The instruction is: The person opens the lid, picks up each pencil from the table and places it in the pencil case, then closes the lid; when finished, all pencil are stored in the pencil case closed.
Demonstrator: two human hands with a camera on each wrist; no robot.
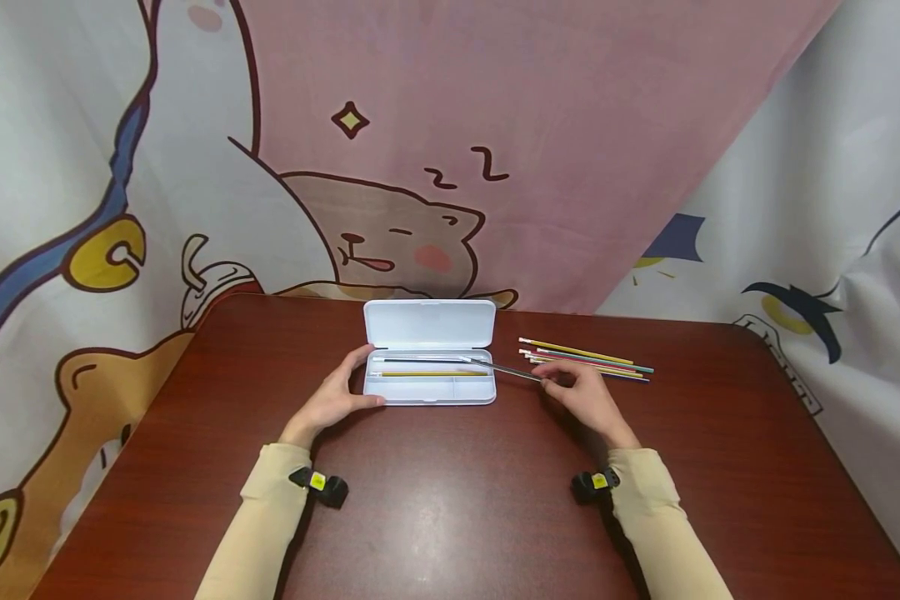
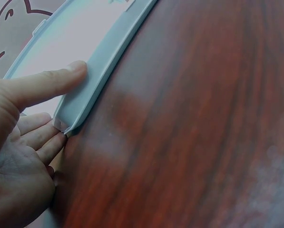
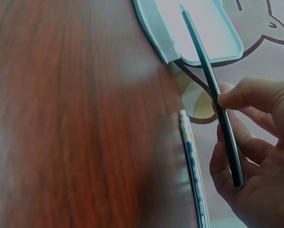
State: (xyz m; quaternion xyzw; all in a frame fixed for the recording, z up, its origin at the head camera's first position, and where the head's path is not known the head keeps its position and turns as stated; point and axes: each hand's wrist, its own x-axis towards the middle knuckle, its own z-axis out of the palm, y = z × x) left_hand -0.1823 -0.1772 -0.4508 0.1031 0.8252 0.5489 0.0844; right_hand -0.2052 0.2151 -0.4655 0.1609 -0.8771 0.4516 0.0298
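Note:
A white pencil case (image 1: pixel 430 325) lies with its lid raised at the back of the table. My left hand (image 1: pixel 333 402) holds its left end, thumb (image 2: pixel 61 83) on the front wall and fingers at the side. Inside lie a dark pencil (image 1: pixel 420 360) and a yellow pencil (image 1: pixel 435 374). Between thumb and fingers, my right hand (image 1: pixel 587 402) pinches a black-and-silver pencil (image 3: pixel 209 76). Its white-tipped far end reaches over the right part of the case; whether it touches anything inside cannot be told.
Several coloured pencils (image 1: pixel 588 358) lie in a loose bundle behind and right of my right hand. The brown table (image 1: pixel 435 492) stretches in front of the case. A printed curtain (image 1: pixel 555 167) hangs close behind the table's back edge.

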